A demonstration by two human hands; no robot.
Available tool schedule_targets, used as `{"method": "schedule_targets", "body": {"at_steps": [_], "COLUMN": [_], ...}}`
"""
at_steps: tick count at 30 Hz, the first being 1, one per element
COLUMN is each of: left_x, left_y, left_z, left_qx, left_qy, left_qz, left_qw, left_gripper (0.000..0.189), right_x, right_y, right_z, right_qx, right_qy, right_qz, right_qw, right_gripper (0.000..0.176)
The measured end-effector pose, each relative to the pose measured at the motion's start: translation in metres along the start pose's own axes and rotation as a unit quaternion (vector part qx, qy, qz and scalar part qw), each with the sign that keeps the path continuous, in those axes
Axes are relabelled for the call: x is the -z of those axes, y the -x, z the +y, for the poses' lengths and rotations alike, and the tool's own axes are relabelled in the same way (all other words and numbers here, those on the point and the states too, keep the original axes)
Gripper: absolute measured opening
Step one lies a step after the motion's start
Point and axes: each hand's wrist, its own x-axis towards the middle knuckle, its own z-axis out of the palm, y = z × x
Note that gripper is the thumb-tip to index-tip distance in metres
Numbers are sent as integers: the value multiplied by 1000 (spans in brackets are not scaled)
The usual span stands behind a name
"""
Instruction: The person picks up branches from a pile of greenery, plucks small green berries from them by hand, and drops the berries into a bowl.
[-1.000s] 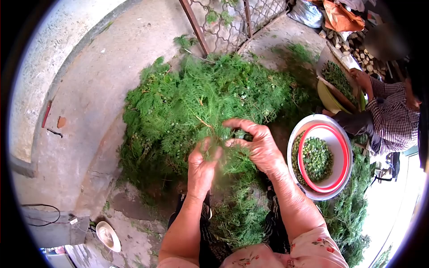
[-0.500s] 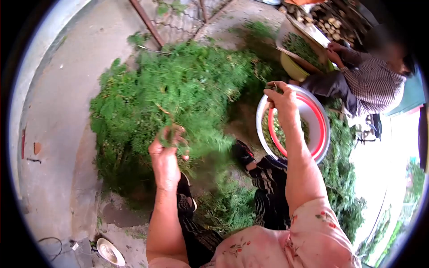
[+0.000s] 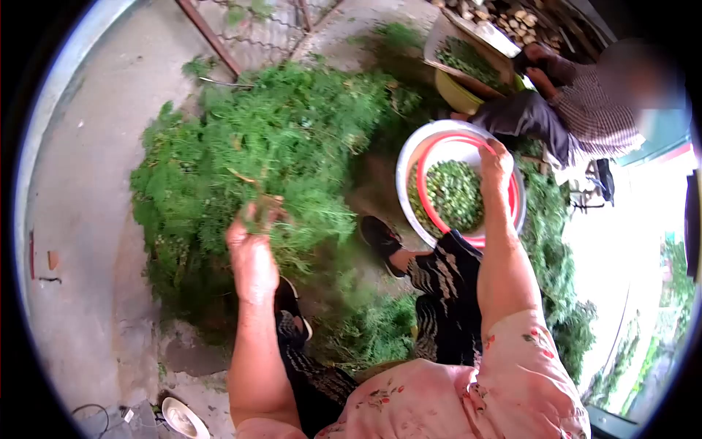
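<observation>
My left hand (image 3: 252, 227) is closed around the stem of a feathery green sprig (image 3: 311, 219), whose fine leaves spread out to the right. Behind it lies a big heap of the same leafy branches (image 3: 241, 132). Over the right part of a white basin with a red ring (image 3: 404, 183) is my right hand (image 3: 496, 167), its fingers curled together. Whatever those fingers may hold is hidden. Small green bits (image 3: 453, 196), too small to name, lie inside the basin.
At upper right a person in a checked top (image 3: 596, 110) sits beside a tray of greens (image 3: 468, 62) and a yellow-green bowl (image 3: 455, 94). Split firewood (image 3: 512, 25) is stacked behind. More branches (image 3: 552, 263) lie along the right. A white dish (image 3: 183, 418) sits at lower left.
My right hand has moved from beyond the basin's upper rim down and right, over its right part. The view has shifted slightly; my left hand still grips the sprig.
</observation>
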Motion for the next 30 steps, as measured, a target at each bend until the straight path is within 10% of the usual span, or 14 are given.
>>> {"method": "schedule_targets", "body": {"at_steps": [5, 14, 30], "left_x": [-8, -10, 0], "left_y": [2, 5, 13], "left_z": [-1, 0, 18], "left_qx": [-17, 48, 63], "left_qy": [-10, -41, -337], "left_qz": [-22, -78, -185], "left_qw": [1000, 995, 921], "left_gripper": [20, 16, 38], "right_x": [0, 1, -15], "right_y": [33, 141, 173], "right_z": [-83, -209, -243], "right_qx": [10, -77, -350], "right_qy": [-119, -285, -569], "right_qz": [-171, -552, -401], "right_qw": [978, 780, 627], "right_gripper": [29, 35, 20]}}
